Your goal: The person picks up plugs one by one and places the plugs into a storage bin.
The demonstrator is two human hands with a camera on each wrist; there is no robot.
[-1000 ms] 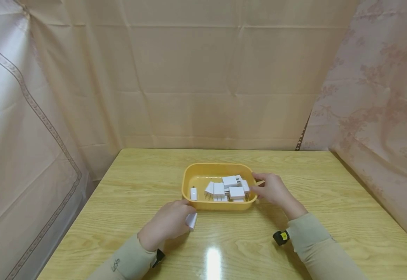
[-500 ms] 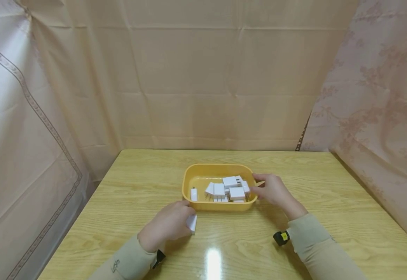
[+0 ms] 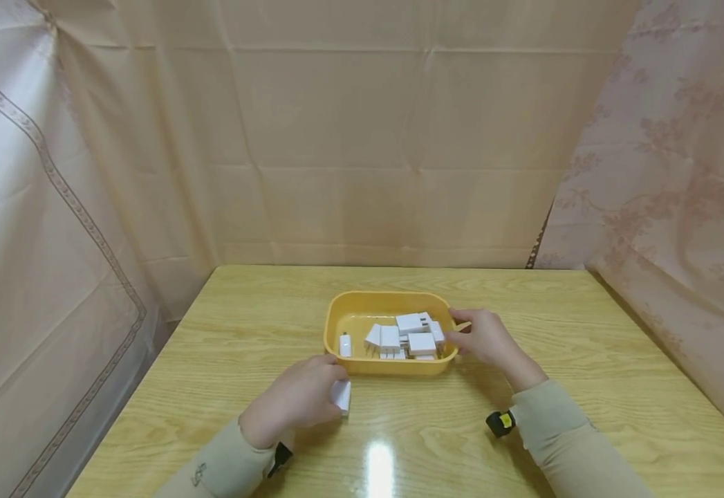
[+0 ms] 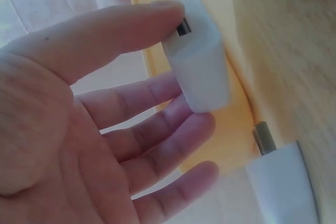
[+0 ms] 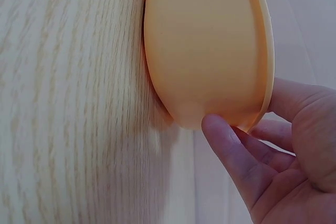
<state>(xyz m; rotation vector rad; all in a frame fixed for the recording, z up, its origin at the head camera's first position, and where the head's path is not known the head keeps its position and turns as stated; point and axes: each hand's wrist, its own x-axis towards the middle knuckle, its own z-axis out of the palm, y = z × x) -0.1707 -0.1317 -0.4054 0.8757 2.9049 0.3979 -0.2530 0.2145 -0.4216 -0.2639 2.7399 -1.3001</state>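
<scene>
In the head view a yellow plastic tray (image 3: 330,325) stands on the table with several white charger plugs (image 3: 422,344) heaped toward its right side. One small white plug (image 3: 345,345) stands apart at the left end. My left hand (image 3: 296,398) is just in front of the tray's near left corner. It pinches a white charger plug (image 4: 199,61) between thumb and fingers, the port facing up by the thumb. My right hand (image 3: 489,335) holds the tray at its right end, fingers at the handle; in the right wrist view the thumb touches the tray's outer wall (image 5: 205,40).
The wood-grain table (image 3: 262,311) reaches back to a beige cloth curtain (image 3: 337,138), with more cloth on both sides. In the left wrist view a white block (image 4: 281,182) with a metal piece shows at lower right, its kind unclear.
My left hand and the plug it pinches dip slightly toward the table, and the plug's angle shifts a little. My right hand and the tray stay in place.
</scene>
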